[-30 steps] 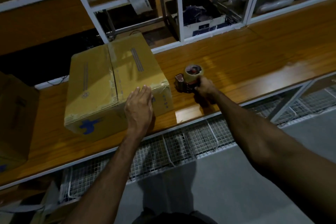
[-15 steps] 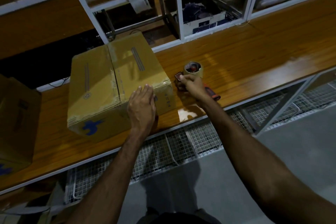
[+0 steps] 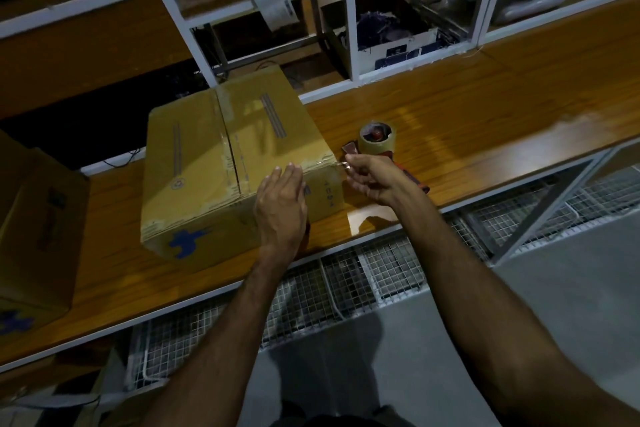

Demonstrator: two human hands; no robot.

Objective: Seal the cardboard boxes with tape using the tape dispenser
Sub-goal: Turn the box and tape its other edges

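A left hand (image 3: 281,208) lies flat-fingered on the stiff cardboard box (image 3: 228,166); the right hand (image 3: 372,177) pinches flimsy, sticky tape beside the tape dispenser (image 3: 375,140), best gripped by its handle.

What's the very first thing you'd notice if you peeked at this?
The big cardboard box on the wooden shelf, with the left hand pressed flat against its near corner. Just right of it, the right hand pinches a shiny strip of clear tape at the box's corner. The tape dispenser lies on the shelf behind that hand.
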